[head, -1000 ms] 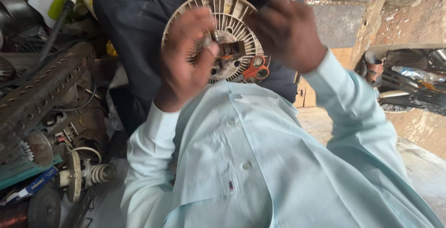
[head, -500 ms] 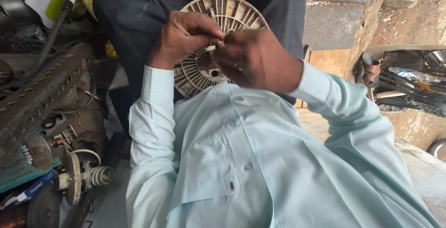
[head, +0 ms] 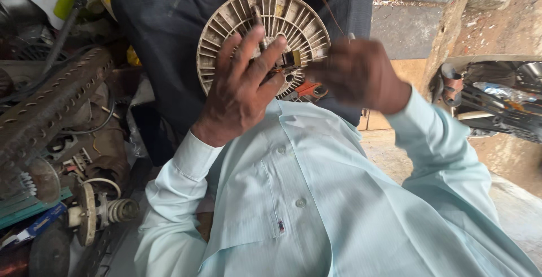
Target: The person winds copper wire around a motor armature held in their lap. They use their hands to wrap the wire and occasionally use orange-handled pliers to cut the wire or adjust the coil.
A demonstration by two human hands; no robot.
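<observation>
We see our left hand (head: 240,93) spread flat against the front of a round, cream-coloured slotted disc (head: 262,37), the kind of ribbed plastic wheel with spokes running out from a hub. Its fingers (head: 265,57) are stretched wide open and fanned, pressing on the disc's face near the middle rather than wrapping round anything. The disc stands upright on its edge in front of our chest, resting against the dark trousers (head: 164,34) of a person sitting close behind it.

Our right hand (head: 355,76) is just beside the disc's right rim, blurred. Its fingers are curled inward toward the hub, and we cannot tell whether they pinch something there or only touch it. A small dark metal part (head: 291,59) sits at the hub between the two hands, and a bit of orange plastic (head: 310,89) shows just under it.

Our pale green shirt (head: 316,198) fills the lower part of the view, both sleeves reaching up to the disc. To the left lies a heap of rusty scrap: a perforated metal bar (head: 51,107), a small spring on a spindle (head: 116,210), and loose wires. To the right are a concrete wall (head: 418,23) and more dark machine parts (head: 497,102) on the ground.
</observation>
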